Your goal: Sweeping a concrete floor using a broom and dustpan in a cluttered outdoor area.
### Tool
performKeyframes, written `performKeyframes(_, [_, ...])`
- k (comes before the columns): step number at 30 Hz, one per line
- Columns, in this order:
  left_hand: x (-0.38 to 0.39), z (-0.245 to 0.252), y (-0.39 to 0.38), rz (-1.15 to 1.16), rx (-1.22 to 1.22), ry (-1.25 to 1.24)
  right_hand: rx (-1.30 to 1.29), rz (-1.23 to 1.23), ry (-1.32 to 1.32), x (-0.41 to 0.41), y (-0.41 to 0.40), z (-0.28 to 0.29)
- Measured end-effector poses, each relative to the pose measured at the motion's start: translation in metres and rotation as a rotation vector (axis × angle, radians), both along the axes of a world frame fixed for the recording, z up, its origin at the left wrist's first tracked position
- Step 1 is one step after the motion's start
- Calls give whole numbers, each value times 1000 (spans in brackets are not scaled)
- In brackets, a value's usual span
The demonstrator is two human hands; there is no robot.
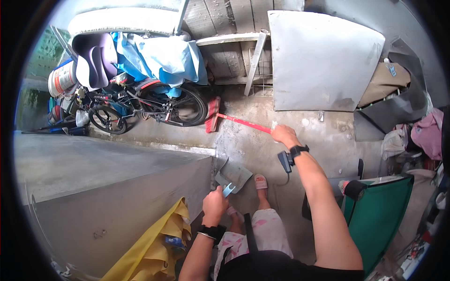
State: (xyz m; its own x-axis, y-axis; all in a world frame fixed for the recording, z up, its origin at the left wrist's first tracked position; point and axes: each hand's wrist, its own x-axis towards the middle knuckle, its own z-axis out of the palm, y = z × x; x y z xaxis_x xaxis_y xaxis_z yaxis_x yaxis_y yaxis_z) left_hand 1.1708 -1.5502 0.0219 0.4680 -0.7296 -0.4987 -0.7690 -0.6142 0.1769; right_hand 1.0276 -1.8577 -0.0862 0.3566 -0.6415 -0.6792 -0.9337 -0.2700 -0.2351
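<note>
My right hand (pixel 284 135) grips the red handle of a broom (pixel 242 122). The broom's red bristle head (pixel 212 115) rests on the concrete floor beside the rear tyre of a bicycle. In my left hand (pixel 214 204) is the light-blue handle end (pixel 229 189) of a dustpan. Its grey pan (pixel 235 175) lies low by my feet, close to the corner of a concrete block; most of the handle is hidden by my hand. Both wrists wear black straps, and a small black device hangs at the right one.
A bicycle (pixel 147 102) leans under blue-and-white sheeting (pixel 168 58). The concrete block (pixel 116 168) stands at left, with yellow cloth (pixel 151 242) below it. A large white panel (pixel 323 63) leans at the back. The green folded panel (pixel 379 214) stands near my right arm.
</note>
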Motion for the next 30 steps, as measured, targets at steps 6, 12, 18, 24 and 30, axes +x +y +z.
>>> performKeyframes(6, [-3,-10,-30,-50,19,37,131,-152,49,-105,82,-29])
performKeyframes(12, [16,-17,-23,-20,-15,49,166,-360,72,-194,153,20])
performKeyframes(18, [29,-9,-28,-12,-4,6,135,-419,-123,-188,169,62])
performKeyframes(24, [19,-9,-42,-4,19,-1,117,-276,-210,-112,108,-11])
performKeyframes(30, [23,-7,-36,1,17,-28,229,-295,-26,-117,83,-34])
